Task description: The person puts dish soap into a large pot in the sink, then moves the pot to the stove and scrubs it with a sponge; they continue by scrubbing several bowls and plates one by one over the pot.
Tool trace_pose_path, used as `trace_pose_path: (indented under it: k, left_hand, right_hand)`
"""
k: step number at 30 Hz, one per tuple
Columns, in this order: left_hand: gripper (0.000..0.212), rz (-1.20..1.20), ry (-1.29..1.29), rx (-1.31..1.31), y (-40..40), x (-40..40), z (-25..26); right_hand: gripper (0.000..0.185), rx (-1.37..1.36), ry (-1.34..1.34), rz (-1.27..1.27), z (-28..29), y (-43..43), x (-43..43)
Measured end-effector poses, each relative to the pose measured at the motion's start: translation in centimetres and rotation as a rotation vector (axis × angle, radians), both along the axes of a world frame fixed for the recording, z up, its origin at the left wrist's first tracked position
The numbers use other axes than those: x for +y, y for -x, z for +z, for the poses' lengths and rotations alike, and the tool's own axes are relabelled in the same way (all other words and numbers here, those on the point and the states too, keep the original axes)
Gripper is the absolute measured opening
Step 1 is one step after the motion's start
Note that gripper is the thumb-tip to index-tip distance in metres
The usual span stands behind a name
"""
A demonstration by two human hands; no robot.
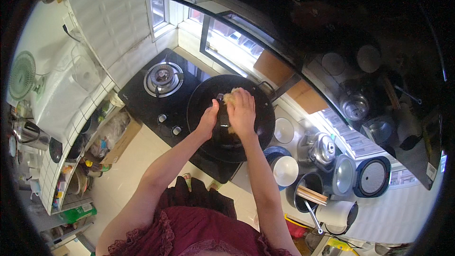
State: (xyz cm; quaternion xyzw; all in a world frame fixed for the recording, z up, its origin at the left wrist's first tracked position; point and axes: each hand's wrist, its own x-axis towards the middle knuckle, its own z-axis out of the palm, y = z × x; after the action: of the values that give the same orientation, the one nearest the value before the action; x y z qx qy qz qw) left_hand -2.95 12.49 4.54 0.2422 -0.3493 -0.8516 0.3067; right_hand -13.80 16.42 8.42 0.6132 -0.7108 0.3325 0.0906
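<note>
A large black wok (pixel 202 113) sits over the right part of a black glass gas hob (pixel 138 89). Over the wok, my right hand (pixel 242 112) presses a yellowish, crumpled piece, perhaps a scrubber or cloth (pixel 231 96), with its fingers laid over it. My left hand (pixel 208 120) is at the left of the wok's middle, thumb up, near a small knob-like metal part (pixel 220 96). Whether its hidden fingers grip anything cannot be told. The wok's loop handle (pixel 268 90) points to the upper right. The uncovered left burner (pixel 163 79) bears nothing.
Right of the wok stand white bowls (pixel 285 170), a metal kettle (pixel 321 147), a pot (pixel 291 192) with wooden chopsticks (pixel 312 195) and an open rice cooker (pixel 372 177). A dark range hood (pixel 355 25) hangs overhead. Tiled shelves (pixel 76 128) stand at left.
</note>
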Motion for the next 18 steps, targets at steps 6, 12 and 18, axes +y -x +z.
trace_pose_path:
  k: [6, 12, 18]
  left_hand:
    - [0.062, 0.051, -0.007, -0.094, -0.2, 0.0, 1.2]
    - [0.065, -0.14, 0.135, -0.175, -0.9, -0.4, 0.8]
    - [0.063, -0.036, 0.148, -0.367, -1.4, -1.4, -0.4]
  right_hand:
    - [0.032, 0.279, -0.004, 0.158, 0.6, -2.8, 2.3]
    - [0.036, -0.085, -0.308, 0.137, 0.2, 2.2, -2.3]
    - [0.036, -1.052, -0.561, 0.294, -1.2, 7.8, -3.0]
